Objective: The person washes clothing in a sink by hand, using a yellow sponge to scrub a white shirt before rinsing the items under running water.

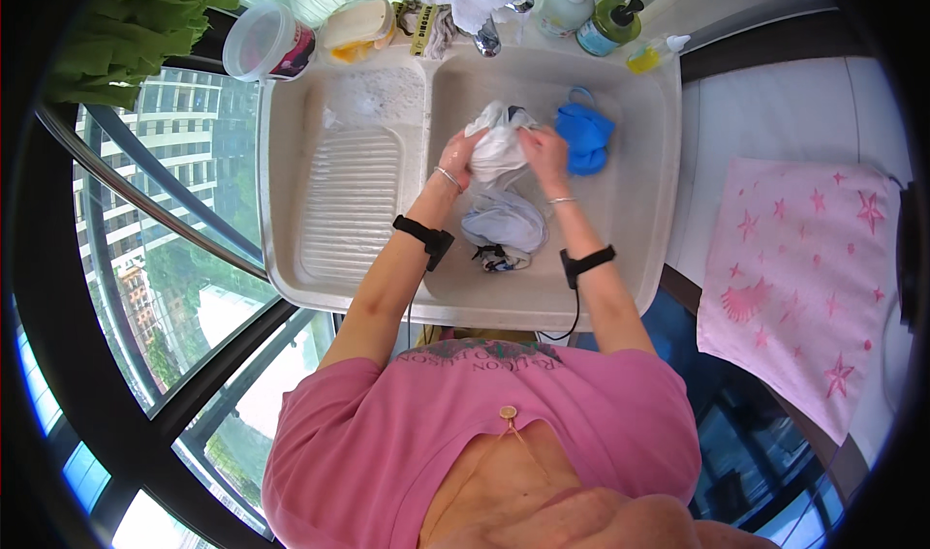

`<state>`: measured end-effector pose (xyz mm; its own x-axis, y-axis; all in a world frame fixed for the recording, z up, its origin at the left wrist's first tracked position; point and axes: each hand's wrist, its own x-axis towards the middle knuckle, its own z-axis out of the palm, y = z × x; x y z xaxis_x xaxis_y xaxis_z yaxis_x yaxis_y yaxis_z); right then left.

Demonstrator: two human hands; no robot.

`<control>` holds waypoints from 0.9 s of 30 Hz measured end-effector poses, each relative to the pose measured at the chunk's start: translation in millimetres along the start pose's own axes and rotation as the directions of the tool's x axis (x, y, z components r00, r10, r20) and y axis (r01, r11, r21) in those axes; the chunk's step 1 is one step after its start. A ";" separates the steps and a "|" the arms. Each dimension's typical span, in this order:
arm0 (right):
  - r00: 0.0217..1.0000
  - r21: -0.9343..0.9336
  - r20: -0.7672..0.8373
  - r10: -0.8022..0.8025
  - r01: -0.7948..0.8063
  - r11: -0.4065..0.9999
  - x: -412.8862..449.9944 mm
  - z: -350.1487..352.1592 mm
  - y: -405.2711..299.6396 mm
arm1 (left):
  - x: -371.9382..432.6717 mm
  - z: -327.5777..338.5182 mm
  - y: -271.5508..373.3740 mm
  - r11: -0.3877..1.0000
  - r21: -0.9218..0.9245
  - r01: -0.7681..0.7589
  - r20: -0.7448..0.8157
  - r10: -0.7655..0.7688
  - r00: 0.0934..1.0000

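A wet white cloth (498,146) with a dark patch is bunched between my two hands over the right basin of a laundry sink (625,244). My left hand (459,158) grips its left side, and my right hand (545,153) pinches it on the right. Below the hands, a pale wet cloth bundle (505,218) lies on the basin floor, with a black-and-white patterned piece (501,258) at its lower end. A blue cloth item (585,136) with a loop lies just right of my right hand. The lower parts of the held cloth are crumpled.
A ribbed washboard (352,204) forms the left basin. Along the back rim stand a clear plastic tub (265,44), a lidded soap box (357,30), a chrome faucet (487,39) draped with white cloth, and several bottles (609,26). A pink star-patterned towel (799,280) hangs at right.
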<state>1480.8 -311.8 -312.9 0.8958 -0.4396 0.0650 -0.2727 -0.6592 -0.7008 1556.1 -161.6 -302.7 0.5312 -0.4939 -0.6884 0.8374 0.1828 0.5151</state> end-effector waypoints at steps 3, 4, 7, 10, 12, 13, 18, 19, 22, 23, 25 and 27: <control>0.960 -0.041 0.200 -0.195 0.207 0.978 -18.3 -22.6 36.5 | 14.8 -88.3 -16.5 0.931 0.300 -0.208 0.016 0.213 0.977; 0.934 -0.006 0.347 -0.086 0.094 0.996 -31.9 -24.3 65.4 | 29.9 -114.2 -31.3 0.757 0.610 -0.233 0.033 0.270 0.962; 0.857 -0.066 0.374 0.355 -0.357 0.932 -71.3 -29.3 120.7 | 3.5 -91.6 -53.4 0.699 0.675 0.235 -0.324 -0.005 0.946; 0.774 -0.257 0.112 0.623 -0.583 0.771 -79.7 -1.5 126.6 | 1.8 -96.2 -80.1 0.783 0.614 0.096 -0.446 0.244 0.861; 0.923 -0.464 -0.141 0.358 -0.381 0.800 -97.9 38.0 143.3 | 8.4 -72.2 -82.9 0.765 0.644 0.020 -0.412 0.324 0.852; 0.976 -0.522 -0.206 0.071 -0.172 0.835 -108.4 69.8 140.5 | 6.9 -55.7 -78.7 0.861 0.508 0.032 -0.424 0.218 0.879; 0.826 0.348 0.534 0.180 -0.409 0.843 -77.0 87.9 -37.3 | -3.3 -72.3 -66.4 0.851 -0.259 0.456 -0.038 -0.481 0.876; 0.938 0.396 0.346 0.026 -0.171 0.902 -81.9 82.8 -63.7 | -1.2 -82.1 -73.0 0.855 -0.271 0.442 0.087 -0.436 0.896; 0.921 0.451 0.378 -0.090 -0.099 0.887 -76.6 40.7 -126.0 | -8.2 -93.1 -86.4 0.911 -0.254 0.324 0.131 -0.300 0.945; 0.928 0.445 0.364 -0.078 -0.100 0.890 -74.8 42.3 -111.7 | -10.4 -79.2 -84.3 0.926 -0.217 0.310 0.113 -0.292 0.950; 0.948 0.113 0.306 0.091 -0.131 0.985 -66.9 50.5 -67.5 | -21.5 -48.9 -75.7 0.961 -0.097 0.259 -0.023 -0.262 0.965; 0.909 0.033 0.289 0.300 -0.323 0.946 -40.2 30.1 -22.2 | -28.1 -38.5 -58.1 0.972 0.002 0.236 -0.151 -0.233 0.961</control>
<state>1461.4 -261.1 -321.3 0.8340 -0.4213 -0.3563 -0.5354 -0.4618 -0.7071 1497.4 -125.6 -333.0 0.3349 -0.3890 -0.8582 0.9388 0.0595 0.3394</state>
